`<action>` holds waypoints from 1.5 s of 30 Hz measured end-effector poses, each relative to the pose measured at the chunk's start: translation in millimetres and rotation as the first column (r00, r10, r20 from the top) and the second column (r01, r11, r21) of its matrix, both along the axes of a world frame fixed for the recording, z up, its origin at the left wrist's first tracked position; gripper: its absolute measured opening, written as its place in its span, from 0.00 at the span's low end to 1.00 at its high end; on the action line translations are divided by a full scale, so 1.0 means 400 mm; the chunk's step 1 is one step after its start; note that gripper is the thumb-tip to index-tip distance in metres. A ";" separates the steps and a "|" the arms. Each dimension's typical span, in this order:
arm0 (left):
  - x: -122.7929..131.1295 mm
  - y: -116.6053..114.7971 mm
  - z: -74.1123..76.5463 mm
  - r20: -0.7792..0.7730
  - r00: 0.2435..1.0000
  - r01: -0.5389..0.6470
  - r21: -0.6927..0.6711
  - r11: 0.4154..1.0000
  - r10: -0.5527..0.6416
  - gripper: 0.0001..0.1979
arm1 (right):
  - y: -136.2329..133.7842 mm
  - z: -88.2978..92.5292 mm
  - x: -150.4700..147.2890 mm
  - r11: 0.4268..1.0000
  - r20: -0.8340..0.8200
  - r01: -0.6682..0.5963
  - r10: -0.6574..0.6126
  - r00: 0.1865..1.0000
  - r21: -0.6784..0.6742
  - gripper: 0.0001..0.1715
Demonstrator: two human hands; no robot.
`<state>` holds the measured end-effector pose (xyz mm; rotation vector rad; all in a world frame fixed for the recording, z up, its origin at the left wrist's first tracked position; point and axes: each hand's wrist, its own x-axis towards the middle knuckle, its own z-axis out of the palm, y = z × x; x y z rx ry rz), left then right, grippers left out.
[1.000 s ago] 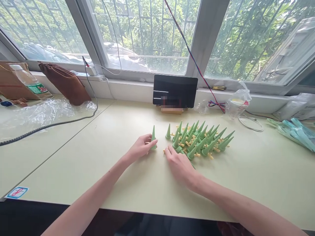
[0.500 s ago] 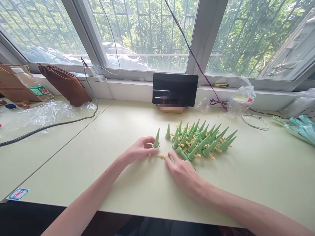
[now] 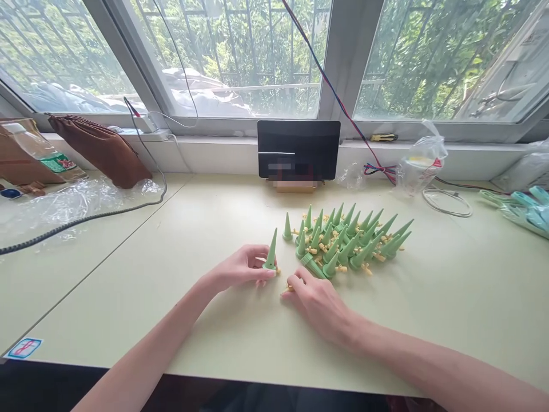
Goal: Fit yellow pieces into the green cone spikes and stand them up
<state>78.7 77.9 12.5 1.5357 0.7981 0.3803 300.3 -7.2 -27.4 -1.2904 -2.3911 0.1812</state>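
My left hand (image 3: 244, 267) is closed round the base of a green plant watering spike (image 3: 271, 252), whose pointed tip stands upward. A small yellow bit (image 3: 278, 270) shows at the spike's base, by my thumb. To the right and a little nearer, my right hand (image 3: 317, 300) pinches a small yellow valve (image 3: 289, 288), mostly hidden by the fingers. Just beyond my right hand stand several green spikes (image 3: 349, 249) in a cluster, with yellow valves (image 3: 342, 268) at their bases. One lone spike (image 3: 287, 227) stands left of them, and a green tube (image 3: 312, 265) lies at the front.
A black tablet (image 3: 299, 150) leans on a stand at the back of the table (image 3: 141, 269). A bagged cup (image 3: 422, 166), a white cable (image 3: 446, 203) and light-blue items (image 3: 532, 209) lie right. A brown pouch (image 3: 100, 151), clear plastic and a dark cable (image 3: 107, 214) lie left.
My right hand has moved slightly toward me, with a yellow valve at its fingertips. The spike in my left hand has come slightly lower. The view has shifted a little.
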 end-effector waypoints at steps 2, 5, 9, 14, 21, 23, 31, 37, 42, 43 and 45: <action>0.004 -0.003 0.001 0.004 1.000 0.000 0.001 1.000 0.000 0.14 | -0.002 -0.002 0.000 1.000 -0.039 0.008 -0.008 0.999 -0.001 0.10; 0.006 -0.006 0.003 -0.007 1.000 -0.019 0.011 1.000 0.019 0.14 | -0.005 -0.002 0.001 1.000 -0.139 0.019 -0.022 0.990 -0.019 0.10; 0.010 -0.009 0.007 -0.012 1.000 -0.009 0.011 1.000 0.009 0.14 | -0.002 -0.003 0.005 0.999 -0.335 -0.002 -0.010 0.942 -0.035 0.12; 0.017 -0.014 0.013 0.000 0.999 0.054 -0.050 0.997 -0.054 0.14 | 0.008 0.001 0.013 0.999 -0.531 0.004 -0.029 0.847 -0.048 0.12; 0.022 -0.021 0.017 0.077 0.992 0.111 -0.084 0.990 -0.105 0.14 | 0.005 0.005 0.016 0.999 -0.624 -0.028 -0.003 0.782 -0.039 0.11; 0.024 -0.024 0.015 0.079 0.991 0.116 -0.079 0.990 -0.110 0.14 | 0.004 0.002 0.017 0.999 -0.630 -0.017 -0.008 0.777 -0.033 0.12; 0.033 -0.030 -0.003 -0.032 0.996 0.084 -0.036 0.996 -0.085 0.19 | 0.004 0.000 0.017 0.998 -0.640 0.021 -0.051 0.767 -0.055 0.11; 0.041 -0.036 -0.018 -0.066 0.996 0.069 0.014 0.998 -0.068 0.20 | 0.005 -0.001 0.017 0.997 -0.620 0.016 -0.061 0.782 -0.077 0.10; 0.046 -0.038 -0.018 -0.051 0.997 0.060 0.033 0.998 -0.058 0.21 | 0.004 -0.002 0.018 0.998 -0.619 0.006 -0.047 0.784 -0.068 0.09; 0.047 -0.039 -0.017 -0.052 0.997 0.060 0.038 0.997 -0.058 0.21 | 0.004 -0.002 0.017 0.998 -0.618 0.004 -0.043 0.785 -0.064 0.10; 0.048 -0.042 -0.014 -0.054 0.997 0.054 0.058 0.997 -0.051 0.20 | 0.003 0.000 0.016 0.998 -0.615 0.004 -0.040 0.787 -0.060 0.10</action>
